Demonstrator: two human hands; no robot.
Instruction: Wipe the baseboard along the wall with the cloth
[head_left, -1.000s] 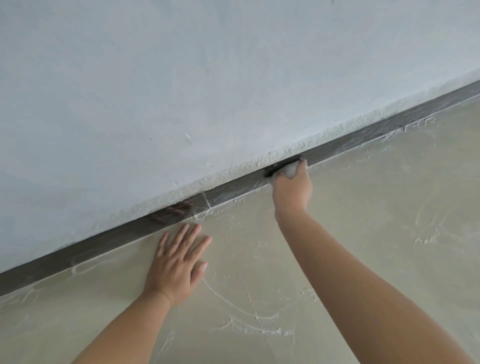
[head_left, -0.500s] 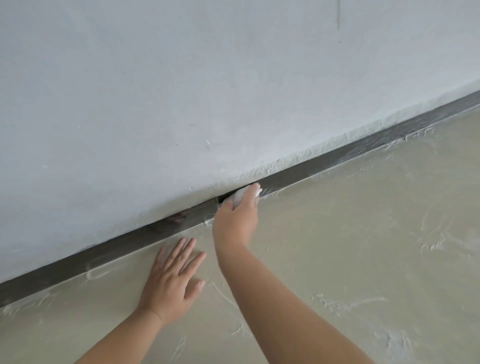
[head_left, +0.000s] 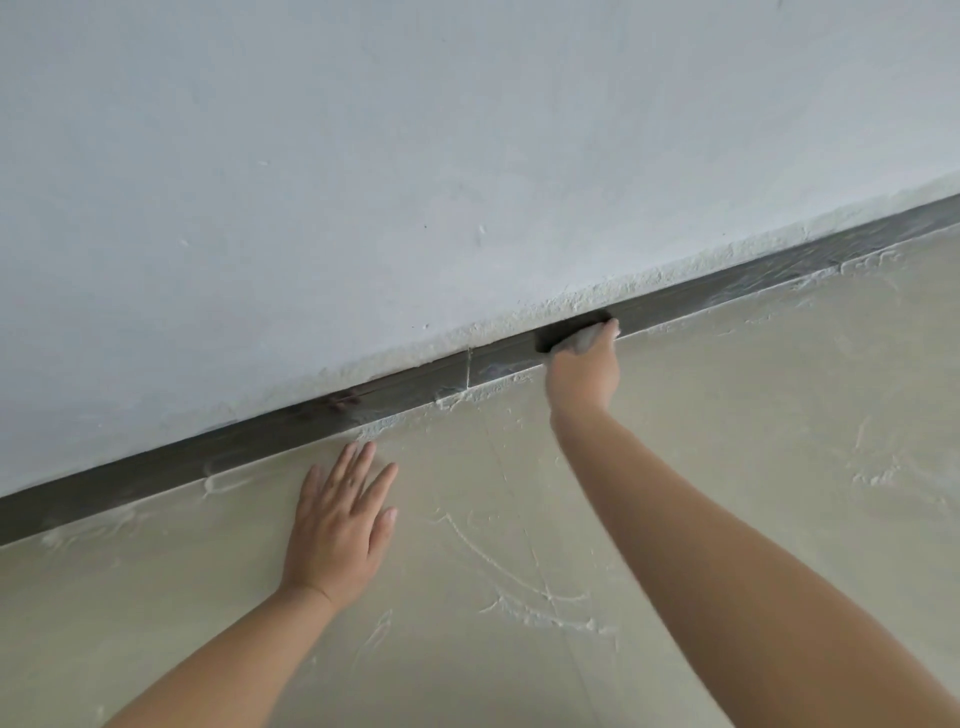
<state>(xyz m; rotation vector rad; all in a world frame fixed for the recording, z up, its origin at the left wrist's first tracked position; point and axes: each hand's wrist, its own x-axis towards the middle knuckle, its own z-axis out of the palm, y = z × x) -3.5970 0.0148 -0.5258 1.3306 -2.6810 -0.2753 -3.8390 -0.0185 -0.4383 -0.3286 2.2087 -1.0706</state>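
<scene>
Pale plaster covers the one wall (head_left: 415, 156), which fills the upper half of the view and ends below in a rough, crumbly edge. Beneath it spreads one beige floor (head_left: 753, 467), streaked with white dusty smears and swirls. Between the two runs a single dark grey baseboard (head_left: 260, 447), slanting from lower left to upper right, with one vertical joint showing near the middle and whitish streaks on its far right stretch. Two bare forearms reach in from the bottom edge. One left hand (head_left: 340, 519) lies flat on the floor just beside the baseboard, its fingers straight and spread, holding nothing. One right hand (head_left: 584, 374) reaches farther, to the right of the joint, its fingers curled round one small pale cloth (head_left: 584, 340) and pressing it against the face of the baseboard. Only a bit of the cloth shows above the knuckles, beside a dark patch on the board.
</scene>
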